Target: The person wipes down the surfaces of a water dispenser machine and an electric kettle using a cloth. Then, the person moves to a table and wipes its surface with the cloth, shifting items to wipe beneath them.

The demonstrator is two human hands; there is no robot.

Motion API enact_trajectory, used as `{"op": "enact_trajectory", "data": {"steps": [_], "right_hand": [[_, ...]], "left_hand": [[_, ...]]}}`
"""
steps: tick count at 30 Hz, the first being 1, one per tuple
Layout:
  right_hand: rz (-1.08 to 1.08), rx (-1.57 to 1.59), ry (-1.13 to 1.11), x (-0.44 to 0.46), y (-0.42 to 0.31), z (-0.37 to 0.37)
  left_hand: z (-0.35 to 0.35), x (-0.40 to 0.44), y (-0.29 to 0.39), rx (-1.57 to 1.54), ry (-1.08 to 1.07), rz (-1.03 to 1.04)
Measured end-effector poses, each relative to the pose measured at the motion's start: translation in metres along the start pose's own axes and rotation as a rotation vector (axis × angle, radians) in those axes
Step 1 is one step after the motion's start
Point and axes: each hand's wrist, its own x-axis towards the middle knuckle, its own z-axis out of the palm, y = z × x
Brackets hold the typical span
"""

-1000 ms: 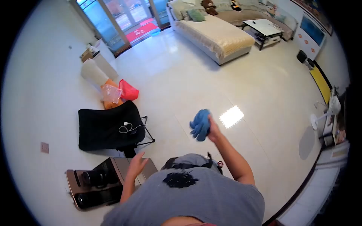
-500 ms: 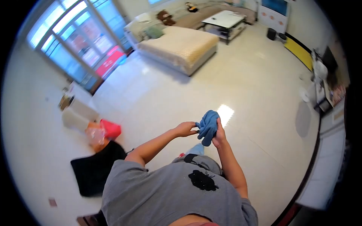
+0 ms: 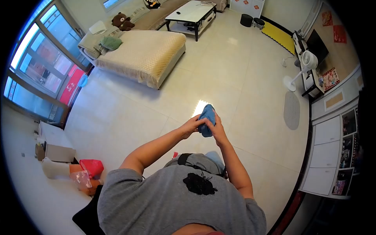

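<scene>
A bunched blue glove [image 3: 207,117] is held up in front of my body, above the tiled floor. My left hand [image 3: 192,126] grips its left side, fingers closed on the cloth. From the right, my right hand [image 3: 217,130] holds the other side, with its thumb across the front. The two hands nearly meet around the bundle. Whether it is one glove or a pair I cannot tell, as the fingers cover part of it.
A sofa [image 3: 141,55] with a quilted cover and a low table [image 3: 190,15] stand ahead. At right are a white fan [image 3: 309,60] and a cabinet [image 3: 323,152]. A red bag [image 3: 92,167] sits at lower left, near a black object [image 3: 88,215].
The glove, earlier loose with its fingers hanging, is now a more compact bundle. My left hand has closed onto it. The view has swung to the right.
</scene>
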Motion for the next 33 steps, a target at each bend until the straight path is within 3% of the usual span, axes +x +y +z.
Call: {"op": "enact_trajectory", "data": {"steps": [3, 4, 7, 14, 20, 24, 27, 31, 33], "right_hand": [[0.0, 0.226, 0.033, 0.035, 0.004, -0.023], [0.027, 0.463, 0.079, 0.046, 0.001, -0.026], [-0.023, 0.592, 0.152, 0.087, 0.012, -0.052], [-0.011, 0.509, 0.257, 0.219, -0.008, -0.1], [0.057, 0.291, 0.233, 0.344, -0.035, -0.099], [0.122, 0.336, 0.012, 0.423, -0.036, -0.081], [0.327, 0.277, -0.142, 0.47, -0.044, -0.065], [0.486, 0.238, -0.312, 0.537, -0.051, -0.047], [0.637, 0.425, -0.307, 0.571, -0.05, -0.036]], "left_hand": [[-0.017, 0.038, 0.022, 0.009, -0.042, -0.034], [-0.022, 0.051, 0.03, 0.015, -0.05, -0.038], [-0.033, 0.084, 0.043, -0.039, -0.048, -0.067], [-0.084, 0.18, 0.096, 0.218, 0.02, 0.006], [-0.136, 0.225, 0.167, -0.023, 0.298, 0.096], [-0.171, 0.238, 0.203, -0.185, 0.44, 0.19], [-0.196, 0.26, 0.223, -0.347, 0.5, 0.282], [-0.236, 0.305, 0.269, -0.326, 0.454, 0.279], [-0.257, 0.336, 0.296, -0.325, 0.396, 0.226]]}}
